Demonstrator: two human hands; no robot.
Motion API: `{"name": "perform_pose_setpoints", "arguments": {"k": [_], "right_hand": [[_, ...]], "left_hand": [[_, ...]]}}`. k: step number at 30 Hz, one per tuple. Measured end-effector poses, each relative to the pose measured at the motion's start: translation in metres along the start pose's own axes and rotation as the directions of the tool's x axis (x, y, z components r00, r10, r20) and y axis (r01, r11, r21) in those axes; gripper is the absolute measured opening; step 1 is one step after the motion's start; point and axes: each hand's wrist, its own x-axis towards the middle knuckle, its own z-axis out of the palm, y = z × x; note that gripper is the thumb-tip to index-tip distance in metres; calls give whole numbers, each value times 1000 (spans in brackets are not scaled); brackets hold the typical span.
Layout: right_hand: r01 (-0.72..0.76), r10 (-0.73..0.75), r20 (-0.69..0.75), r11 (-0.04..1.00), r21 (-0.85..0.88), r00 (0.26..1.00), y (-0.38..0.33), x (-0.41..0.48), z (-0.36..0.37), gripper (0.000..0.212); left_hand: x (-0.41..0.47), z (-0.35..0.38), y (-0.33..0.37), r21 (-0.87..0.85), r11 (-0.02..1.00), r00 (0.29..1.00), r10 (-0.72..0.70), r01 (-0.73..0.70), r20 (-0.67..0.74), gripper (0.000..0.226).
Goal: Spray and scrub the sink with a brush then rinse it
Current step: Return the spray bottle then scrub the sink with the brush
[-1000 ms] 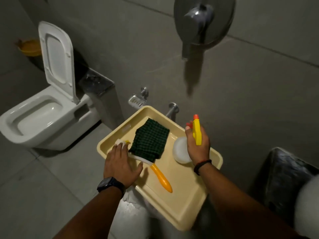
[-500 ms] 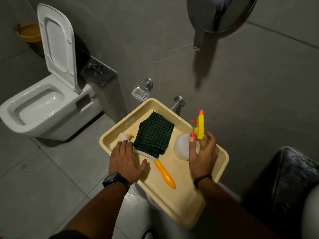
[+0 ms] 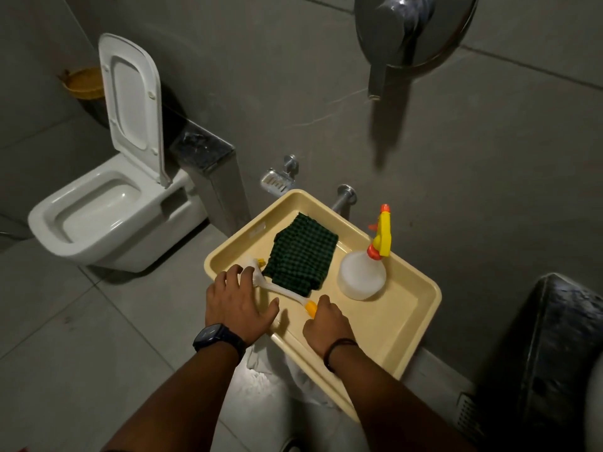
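Right hand [image 3: 327, 324] closed on brush [image 3: 283, 290] handle, left hand [image 3: 237, 303] spread flat on yellow tray [image 3: 409, 324], spray bottle [image 3: 365, 270] nearby.

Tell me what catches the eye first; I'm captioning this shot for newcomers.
A cream tray in the middle holds a green cloth, a spray bottle and a brush. The right hand is on the brush's orange handle; the left hand rests by its head. A toilet, lid up, stands left.
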Motion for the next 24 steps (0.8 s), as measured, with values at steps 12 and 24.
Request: {"name": "perform_pose_setpoints", "arguments": {"k": [12,24], "right_hand": [[53,11,-193,945,322,981,31,-102,-89,7],[127,223,-493,804,581,841,201,-310,-224,32]], "left_hand": [[-67,-66,58,-50,990,990,125,-128,-60,65],[-185,-123,253,-200,848,871,469,-490,-144,44]]}}
